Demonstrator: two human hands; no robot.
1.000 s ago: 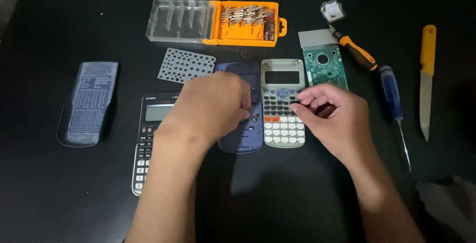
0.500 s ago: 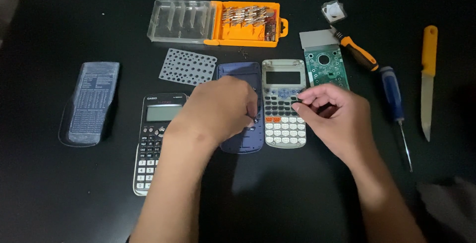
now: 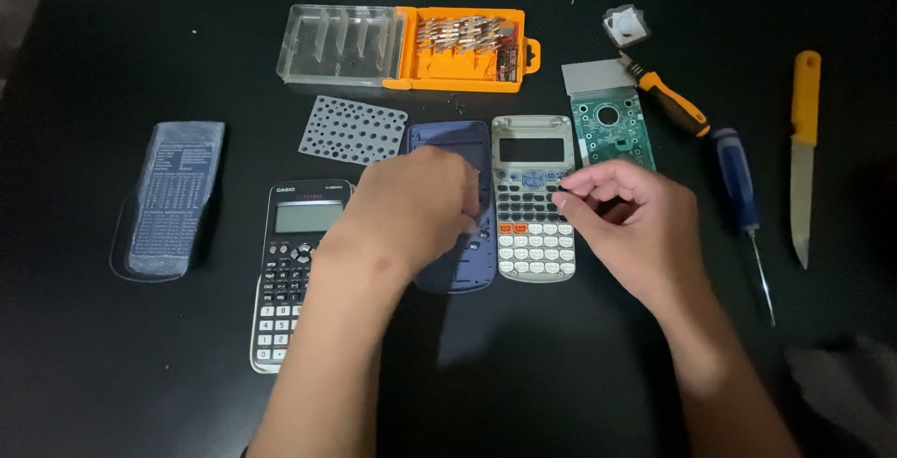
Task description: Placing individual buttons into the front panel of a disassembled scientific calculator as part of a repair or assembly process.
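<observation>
Black table [image 3: 112,374]; orange bit case [image 3: 462,51] with clear lid [image 3: 336,42]; green circuit board [image 3: 612,131]; silver calculator [image 3: 533,201], white and orange keys; blue shell [image 3: 458,266]; black calculator [image 3: 290,271]; grey dotted sheet [image 3: 350,131]; blue screwdriver [image 3: 738,182]; yellow-handled knife [image 3: 804,150].

The left hand [image 3: 420,210] slides right, off the black calculator [image 3: 294,266], whose screen and upper keys now show in full; it ends over the blue back shell [image 3: 455,206]. The right hand [image 3: 631,224] barely shifts, its fingertips now pinched at the grey calculator's [image 3: 533,198] right edge.
</observation>
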